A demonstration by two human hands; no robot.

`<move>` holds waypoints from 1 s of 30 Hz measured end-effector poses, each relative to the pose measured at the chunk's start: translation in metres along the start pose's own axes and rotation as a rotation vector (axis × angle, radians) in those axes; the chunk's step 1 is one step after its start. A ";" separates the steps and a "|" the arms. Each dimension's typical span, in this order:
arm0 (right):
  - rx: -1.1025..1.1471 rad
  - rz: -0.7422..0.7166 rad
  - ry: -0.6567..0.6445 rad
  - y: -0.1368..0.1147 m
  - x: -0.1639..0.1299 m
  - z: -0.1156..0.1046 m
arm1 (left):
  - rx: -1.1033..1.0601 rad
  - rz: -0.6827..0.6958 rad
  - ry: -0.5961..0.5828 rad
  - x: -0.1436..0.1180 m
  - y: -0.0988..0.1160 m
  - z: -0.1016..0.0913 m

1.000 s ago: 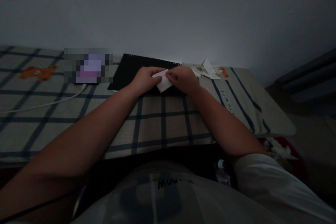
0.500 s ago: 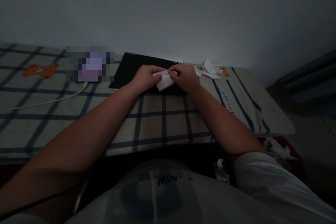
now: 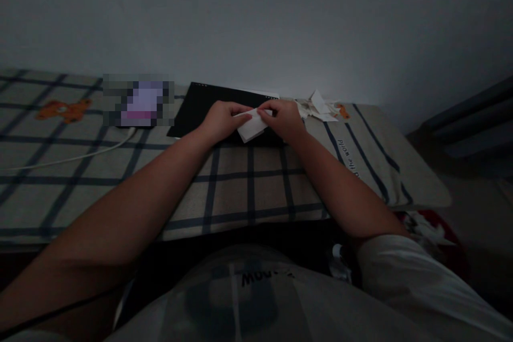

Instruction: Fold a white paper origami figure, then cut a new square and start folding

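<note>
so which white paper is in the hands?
The white piece pinched by left hand and right hand; the other papers lie heaped farther right.

Your white paper (image 3: pixel 251 127) looks smooth and matt, as do the paper scraps (image 3: pixel 319 108). You have a matt black board (image 3: pixel 194 112), a dull, woven-looking tablecloth (image 3: pixel 232 200), a smooth matt wall (image 3: pixel 256 21) and a soft cloth sleeve (image 3: pixel 404 272).

One head-worn camera gives the only view, looking forward and down over the wearer's own body. Nearest, the shirt (image 3: pixel 236 304) fills the bottom center; the left hand (image 3: pixel 220 119) and right hand (image 3: pixel 286 119) lie farther off, mid-frame; the counter (image 3: pixel 234 195) crosses the middle, and the wall (image 3: pixel 256 21) behind it spans the top.
</note>
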State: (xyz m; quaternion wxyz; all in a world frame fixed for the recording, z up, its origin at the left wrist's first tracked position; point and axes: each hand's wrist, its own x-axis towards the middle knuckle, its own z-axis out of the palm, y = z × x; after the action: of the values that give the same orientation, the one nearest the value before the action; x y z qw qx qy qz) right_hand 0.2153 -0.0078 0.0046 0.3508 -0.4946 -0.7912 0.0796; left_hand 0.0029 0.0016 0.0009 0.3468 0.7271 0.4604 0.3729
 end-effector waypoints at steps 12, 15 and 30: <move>0.063 0.047 0.046 0.007 0.002 0.002 | -0.045 -0.024 -0.023 -0.001 0.000 -0.001; 0.066 0.078 0.038 0.009 0.002 0.003 | -0.039 -0.028 -0.019 -0.001 0.000 0.000; 0.124 0.099 -0.088 0.006 0.000 -0.003 | -0.052 -0.041 0.007 -0.002 0.002 -0.001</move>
State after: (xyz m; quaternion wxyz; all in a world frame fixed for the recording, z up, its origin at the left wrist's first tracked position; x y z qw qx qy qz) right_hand 0.2213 -0.0053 0.0044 0.3412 -0.5065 -0.7739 0.1676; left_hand 0.0017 -0.0006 0.0028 0.3715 0.7067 0.4668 0.3802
